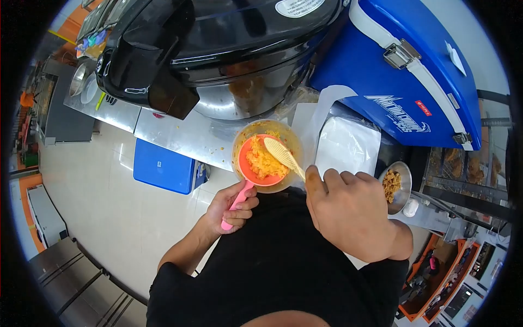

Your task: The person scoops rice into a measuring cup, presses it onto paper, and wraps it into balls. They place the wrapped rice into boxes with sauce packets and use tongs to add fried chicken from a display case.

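Observation:
My left hand (235,209) is closed round the pink handle of a small round scoop (243,166). Yellow-orange rice (262,163) fills the scoop's bowl. In my right hand (348,210) is a cream-coloured rice paddle (281,155), gripped by its handle, with its blade lying on the rice. Below the scoop stands a clear round tub (292,133) with bits of the same rice on its inner wall; the scoop hides much of it.
A large black-lidded cooker (234,38) stands behind the tub on a steel counter (180,136). To the right are white sheets (348,144), a blue cool box (397,87) and a metal bowl (403,188) of brown chopped food (391,185). A blue container (162,166) sits lower left.

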### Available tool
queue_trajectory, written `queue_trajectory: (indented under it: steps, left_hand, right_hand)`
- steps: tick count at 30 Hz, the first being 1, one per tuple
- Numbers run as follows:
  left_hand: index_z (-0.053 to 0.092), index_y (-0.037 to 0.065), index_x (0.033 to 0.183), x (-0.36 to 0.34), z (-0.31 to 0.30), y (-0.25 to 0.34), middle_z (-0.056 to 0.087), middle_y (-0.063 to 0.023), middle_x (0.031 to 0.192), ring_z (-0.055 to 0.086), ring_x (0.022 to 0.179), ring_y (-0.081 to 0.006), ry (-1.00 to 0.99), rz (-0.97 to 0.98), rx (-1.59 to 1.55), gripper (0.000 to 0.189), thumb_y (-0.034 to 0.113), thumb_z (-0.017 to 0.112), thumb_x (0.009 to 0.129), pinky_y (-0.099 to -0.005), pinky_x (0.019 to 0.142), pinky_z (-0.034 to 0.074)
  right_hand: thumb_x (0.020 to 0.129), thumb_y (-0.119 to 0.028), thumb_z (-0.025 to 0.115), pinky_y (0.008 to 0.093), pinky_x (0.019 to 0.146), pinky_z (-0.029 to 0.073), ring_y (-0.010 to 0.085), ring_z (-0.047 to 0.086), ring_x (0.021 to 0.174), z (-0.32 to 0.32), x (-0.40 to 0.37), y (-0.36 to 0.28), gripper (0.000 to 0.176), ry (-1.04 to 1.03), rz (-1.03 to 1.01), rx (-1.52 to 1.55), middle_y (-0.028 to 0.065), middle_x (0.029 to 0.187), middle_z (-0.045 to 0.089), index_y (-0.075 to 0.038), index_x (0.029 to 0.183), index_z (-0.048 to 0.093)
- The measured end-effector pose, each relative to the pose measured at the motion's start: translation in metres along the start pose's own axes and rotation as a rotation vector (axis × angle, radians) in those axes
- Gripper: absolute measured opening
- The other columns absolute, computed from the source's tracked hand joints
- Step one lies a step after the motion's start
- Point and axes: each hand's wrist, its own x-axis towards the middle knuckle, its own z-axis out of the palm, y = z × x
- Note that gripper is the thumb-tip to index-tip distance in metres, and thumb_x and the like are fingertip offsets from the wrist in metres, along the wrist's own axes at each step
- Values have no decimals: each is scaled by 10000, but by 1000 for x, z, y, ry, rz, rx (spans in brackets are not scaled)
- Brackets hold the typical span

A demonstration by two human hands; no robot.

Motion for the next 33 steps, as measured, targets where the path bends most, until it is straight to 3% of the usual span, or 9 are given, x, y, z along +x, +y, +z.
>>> queue_trajectory:
  steps: [5, 10, 16, 17, 22, 24, 27, 29, 33]
  left_hand:
    - [461, 85, 947, -2, 0, 2, 392, -18, 696, 317, 414, -56, -35, 1, -59, 384, 422, 368, 1104, -175, 306, 262]
    - [443, 61, 977, -15, 3, 11, 405, -42, 695, 347, 421, -77, -174, 35, -95, 383, 406, 346, 1110, -184, 305, 288]
    - [454, 20, 1050, -16, -3, 33, 432, -69, 715, 369, 426, -86, -214, 68, -96, 402, 393, 321, 1117, -195, 313, 288]
    - [453, -57, 1240, -13, -11, 37, 444, -87, 744, 399, 443, -98, -291, 62, -96, 483, 386, 304, 1119, -210, 334, 313]
    - [420, -85, 1400, -11, -10, 42, 438, -75, 746, 392, 460, -94, -278, 99, -61, 567, 395, 299, 1122, -207, 342, 315]
    - [426, -81, 1438, -9, -7, 43, 431, -61, 741, 379, 463, -85, -285, 116, -50, 583, 394, 305, 1124, -203, 342, 311]
    - [445, -86, 1413, -11, 1, 42, 428, -59, 742, 378, 470, -84, -232, 125, -77, 583, 400, 305, 1124, -202, 347, 316]
    - [448, -87, 1410, -10, 0, 44, 432, -56, 746, 374, 473, -82, -229, 120, -47, 588, 406, 305, 1123, -199, 354, 324]
    - [455, -85, 1401, -11, -1, 47, 435, -53, 748, 370, 465, -79, -211, 124, -19, 581, 404, 309, 1122, -198, 347, 319]
  right_hand:
    - [780, -97, 653, 304, 527, 487, 189, 672, 617, 9, 2, -3, 341, -27, -37, 29, 83, 727, 650, 56, 1080, 709]
    - [792, -75, 637, 393, 566, 549, 268, 704, 657, -9, 0, 23, 328, 13, 148, 117, 149, 783, 670, 54, 1089, 685]
    - [797, -82, 638, 389, 633, 575, 279, 725, 736, 91, 50, 9, 144, -123, 29, 43, 147, 834, 712, -19, 876, 741]
    - [789, -90, 644, 387, 631, 575, 263, 724, 747, 108, 60, 3, 152, -151, 43, 11, 147, 846, 709, -8, 889, 722]
    - [789, -102, 651, 373, 637, 571, 266, 724, 758, 170, 78, -10, 100, -146, -112, 36, 133, 832, 710, -42, 786, 731]
    - [790, -109, 654, 365, 638, 568, 265, 723, 757, 174, 69, -6, 101, -79, -200, 5, 125, 813, 709, -55, 761, 734]
    - [791, -116, 651, 362, 641, 561, 271, 721, 756, 133, 66, -4, 123, -207, -218, 88, 112, 769, 706, -67, 714, 733]
    - [792, -116, 642, 377, 650, 558, 263, 722, 750, 121, 73, -5, 131, -199, -78, -124, 98, 731, 707, -70, 716, 738]
    - [792, -111, 631, 402, 666, 557, 276, 726, 766, 131, 88, 10, 137, -343, -138, 32, 123, 754, 721, -58, 731, 742]
